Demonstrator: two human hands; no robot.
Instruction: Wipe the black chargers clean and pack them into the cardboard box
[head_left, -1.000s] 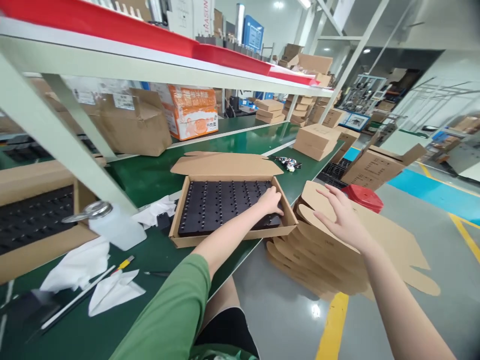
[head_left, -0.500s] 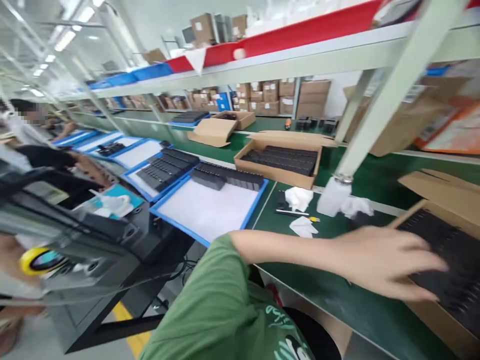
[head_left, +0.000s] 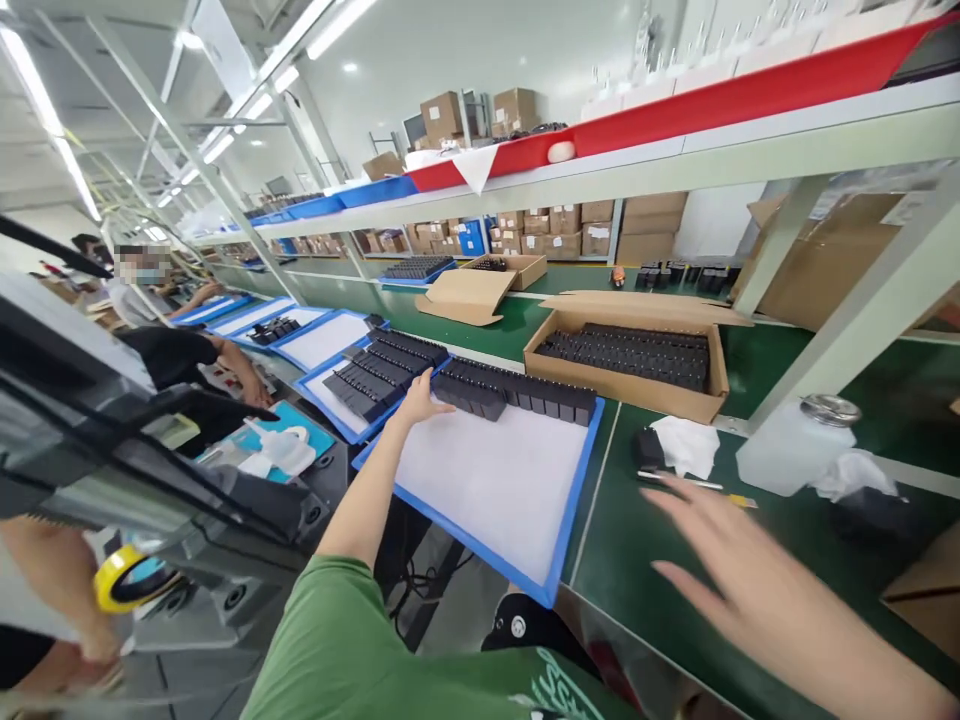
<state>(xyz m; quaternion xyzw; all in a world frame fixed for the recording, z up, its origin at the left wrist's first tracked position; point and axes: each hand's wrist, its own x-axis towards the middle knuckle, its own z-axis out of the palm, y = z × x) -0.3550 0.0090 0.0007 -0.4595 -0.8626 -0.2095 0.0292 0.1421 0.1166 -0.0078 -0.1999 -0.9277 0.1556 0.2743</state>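
Note:
My left hand [head_left: 421,402] is at the left end of the front row of black blocks [head_left: 472,397], in the white-lined blue tray [head_left: 487,500]. Its thumb stands apart from its fingers, and its fingertips are close against the end blocks; whether they touch is unclear. A second row of black blocks [head_left: 555,397] stands along the tray's back edge. My right hand [head_left: 720,550], slightly blurred, hangs over the green bench with fingers apart and nothing in it. Close by its fingertips are a thin pale stick [head_left: 686,481] and a white cloth [head_left: 684,446].
An open cardboard box [head_left: 622,385] of black blocks stands behind the tray. To the right is a translucent bottle [head_left: 795,450] by a shelf post. Another blue tray [head_left: 337,400] with black blocks adjoins on the left. A co-worker [head_left: 187,350] sits further left.
My left hand has swung from the cardboard box at the right across to the blocks in the blue tray. My right hand has come into view, and the view has turned.

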